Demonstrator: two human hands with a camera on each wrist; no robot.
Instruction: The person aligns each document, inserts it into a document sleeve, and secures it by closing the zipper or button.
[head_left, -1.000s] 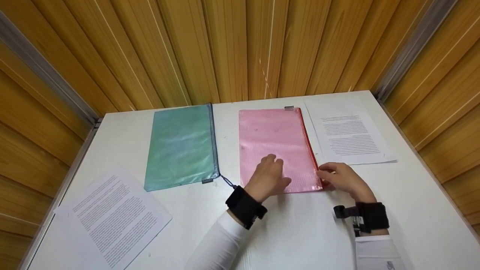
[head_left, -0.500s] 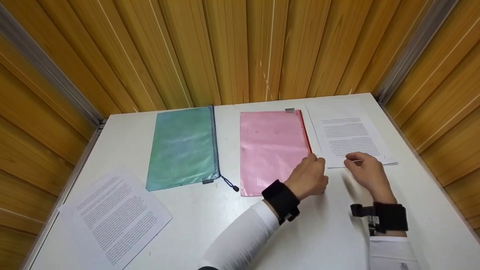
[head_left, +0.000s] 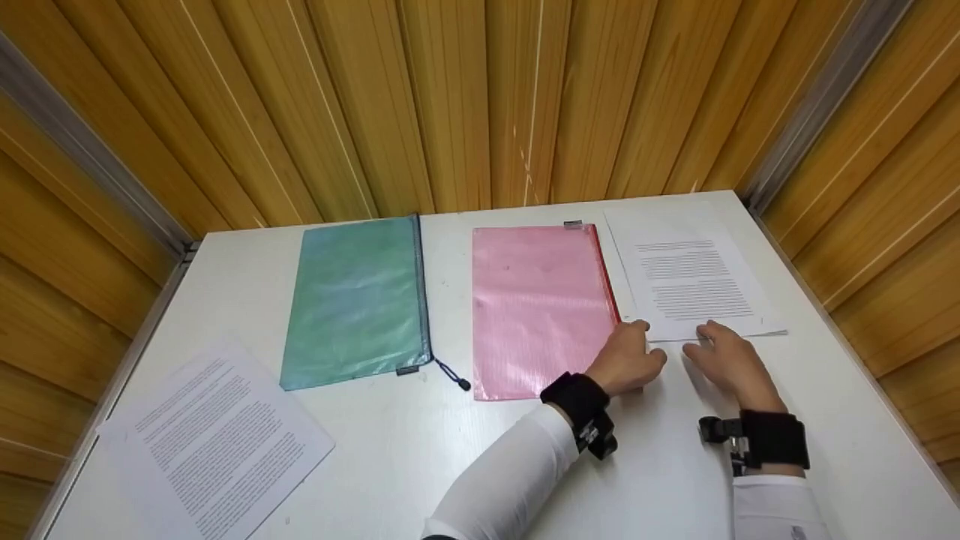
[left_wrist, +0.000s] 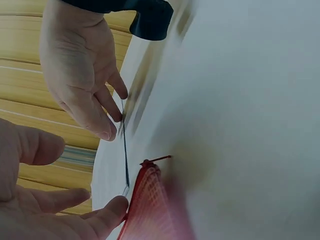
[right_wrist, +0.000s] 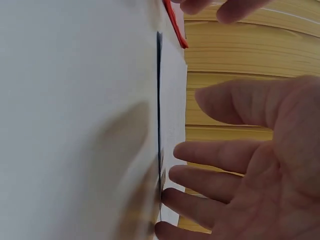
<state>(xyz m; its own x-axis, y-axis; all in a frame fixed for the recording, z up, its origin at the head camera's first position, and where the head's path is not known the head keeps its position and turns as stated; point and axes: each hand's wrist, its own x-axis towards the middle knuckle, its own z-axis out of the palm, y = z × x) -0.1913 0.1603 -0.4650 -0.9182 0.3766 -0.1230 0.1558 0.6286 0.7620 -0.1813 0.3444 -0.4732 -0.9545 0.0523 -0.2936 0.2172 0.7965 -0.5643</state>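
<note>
A pink zip pouch (head_left: 540,292) with a red zipper edge (head_left: 605,270) lies flat in mid-table in the head view. My left hand (head_left: 625,358) is over its lower right corner, a fingertip at the zipper edge and the thumb apart in the left wrist view. To the right lies a printed paper stack (head_left: 694,277). My right hand (head_left: 733,366) reaches to the stack's near edge. In the right wrist view its fingers (right_wrist: 210,155) are spread and nearly straight, the lower fingertips at the edge. Whether they touch the paper is unclear.
A green zip pouch (head_left: 356,300) with a dark pull cord (head_left: 452,373) lies to the left. Another printed paper stack (head_left: 225,442) lies at an angle near the table's left edge. Wood-patterned panels (head_left: 450,105) stand behind the white table (head_left: 390,465).
My left hand has moved right across the pink pouch to its zipper edge. My right hand has left that edge and shifted right to the printed stack. The pouches and papers stay put.
</note>
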